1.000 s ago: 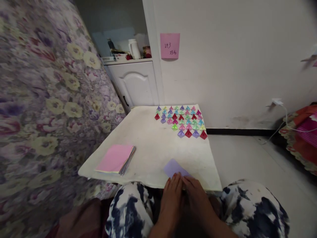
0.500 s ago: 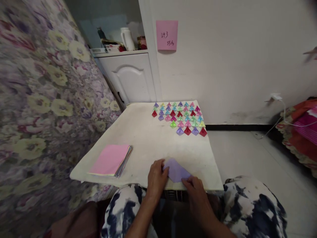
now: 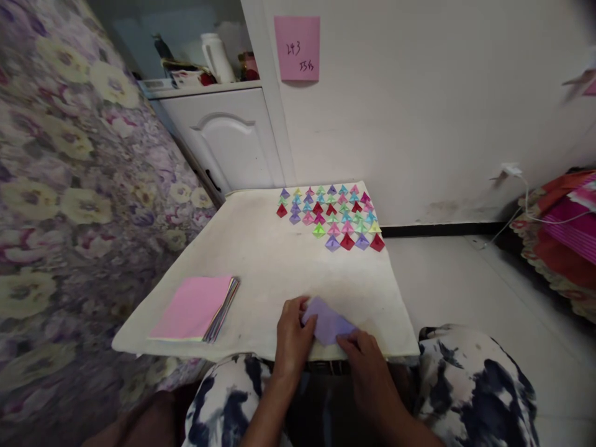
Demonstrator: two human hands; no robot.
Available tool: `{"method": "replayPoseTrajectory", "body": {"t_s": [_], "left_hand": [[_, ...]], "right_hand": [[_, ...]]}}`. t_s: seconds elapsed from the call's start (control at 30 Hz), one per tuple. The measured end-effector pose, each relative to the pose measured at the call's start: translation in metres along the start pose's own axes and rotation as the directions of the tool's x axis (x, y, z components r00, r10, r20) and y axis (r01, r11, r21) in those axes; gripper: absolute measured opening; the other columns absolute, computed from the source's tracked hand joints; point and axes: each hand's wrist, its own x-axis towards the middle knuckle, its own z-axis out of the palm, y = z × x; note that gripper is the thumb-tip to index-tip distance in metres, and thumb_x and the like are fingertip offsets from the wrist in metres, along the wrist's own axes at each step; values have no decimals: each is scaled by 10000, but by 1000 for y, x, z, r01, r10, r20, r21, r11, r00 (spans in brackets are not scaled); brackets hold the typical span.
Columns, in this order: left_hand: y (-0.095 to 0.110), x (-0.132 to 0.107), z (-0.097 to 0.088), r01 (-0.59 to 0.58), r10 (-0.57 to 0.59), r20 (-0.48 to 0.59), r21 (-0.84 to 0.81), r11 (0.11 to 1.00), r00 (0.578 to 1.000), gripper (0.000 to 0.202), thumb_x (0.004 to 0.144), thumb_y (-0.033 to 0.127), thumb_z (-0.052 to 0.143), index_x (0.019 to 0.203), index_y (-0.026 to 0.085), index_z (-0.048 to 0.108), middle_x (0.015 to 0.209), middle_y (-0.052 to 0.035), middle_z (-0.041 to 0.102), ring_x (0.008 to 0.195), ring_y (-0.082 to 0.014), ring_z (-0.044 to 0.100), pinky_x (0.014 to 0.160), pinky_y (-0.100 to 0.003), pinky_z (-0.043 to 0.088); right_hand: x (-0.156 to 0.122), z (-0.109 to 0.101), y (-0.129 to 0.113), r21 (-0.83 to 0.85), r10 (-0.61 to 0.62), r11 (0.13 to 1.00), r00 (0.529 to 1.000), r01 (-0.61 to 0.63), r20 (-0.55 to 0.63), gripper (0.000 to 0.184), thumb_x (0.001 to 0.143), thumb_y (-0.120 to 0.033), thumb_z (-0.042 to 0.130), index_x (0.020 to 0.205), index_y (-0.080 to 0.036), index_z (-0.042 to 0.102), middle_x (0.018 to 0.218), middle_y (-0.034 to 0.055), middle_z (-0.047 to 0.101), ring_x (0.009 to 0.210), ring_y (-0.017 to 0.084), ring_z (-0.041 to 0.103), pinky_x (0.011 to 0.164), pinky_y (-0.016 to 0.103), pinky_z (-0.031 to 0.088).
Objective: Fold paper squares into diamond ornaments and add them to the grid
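As a seated person bends over a pale table (image 3: 261,261), their 2 bare hands hold a sheet of purple paper (image 3: 327,324) at the near edge of the tabletop, right of the middle. The left hand (image 3: 293,332) has its thumb and fingers closed on the paper's left edge. The right hand (image 3: 365,352) pinches the lower right corner, thumb and fingertips together on it. Between the 2 hands the paper is angled and partly folded, with its top corner pointing away from the person.

To the left, well apart from the hands, lies a stack of square paper (image 3: 192,307), pink on top, with edges of several colours showing at its right side. At the far right of the table, small folded papers (image 3: 331,217) in purple, red, pink, green, blue and yellow sit close together in rows.

Behind the table, a pink note (image 3: 298,48) on the white wall (image 3: 395,112) reads 243, above handwriting too small to make out. A white jug (image 3: 218,59) stands on a cabinet (image 3: 228,139) at the back left. Beside it hangs a flowered curtain (image 3: 56,248). Patterned trousers (image 3: 475,385), white and dark blue, cover the person's knees.
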Motion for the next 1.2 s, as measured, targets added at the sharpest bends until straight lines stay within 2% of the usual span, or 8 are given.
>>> {"method": "replayPoseTrajectory", "body": {"t_s": [0.23,0.47,0.6,0.7,0.8,0.93,1.07,1.2], "left_hand": [[9,1,15,-42,42,-20,-44,998,999,524,691,50,497,1196,189,472,954,-43,512,922,-191,512,821,-340,445],[6,-7,9,155,-155,11,-131,979,988,562,710,196,591,1254,186,451,988,-56,580,862,-191,554,791,-340,447],[6,-13,7,246,-244,34,-224,943,969,547,705,223,605,1239,197,488,918,-46,630,783,-189,580,730,-319,453],[6,-13,8,294,-302,48,-418,860,952,529,669,237,644,1184,194,531,862,-29,655,751,-183,597,697,-295,469],[6,-10,9,351,-333,142,-579,736,932,535,651,252,667,1160,176,524,839,-29,667,740,-183,616,667,-283,486],[6,-6,7,408,-318,262,-683,606,911,536,648,252,682,1140,154,494,819,-27,662,690,-170,619,601,-260,482],[9,-5,2,435,-313,304,-694,574,900,454,622,281,713,1029,146,565,716,4,655,563,-123,581,500,-201,426],[17,0,-4,466,-339,328,-716,520,882,368,586,293,745,895,140,616,567,48,600,428,-64,474,383,-145,315]], "right_hand": [[0,0,0,-2,8,1000,1000,-8,2,509,755,-6,423,1218,-207,484,1037,110,518,968,232,487,795,392,455],[1,-2,-1,-3,38,999,999,-38,36,553,718,13,423,1214,-220,492,1039,108,532,952,238,496,797,399,451],[7,-6,-5,-5,59,998,998,-59,38,455,762,-12,422,1156,-210,531,1002,106,544,925,230,514,776,380,467],[16,-11,-7,20,122,992,991,-124,63,332,799,-51,430,1040,-218,585,937,80,557,880,206,547,753,333,484],[27,-17,-6,83,193,977,981,-195,33,252,784,-80,462,944,-221,597,877,44,548,781,174,573,694,286,498],[42,-19,0,217,329,924,944,-316,-23,392,687,-82,532,1054,-220,546,1017,48,539,617,121,547,621,280,497],[56,-23,3,365,447,809,885,-462,129,522,672,-119,557,1183,-211,504,981,39,606,522,94,517,536,251,475],[74,-33,0,454,443,701,834,-550,328,151,700,-202,573,828,-163,641,721,7,632,489,87,491,411,175,370]]}}
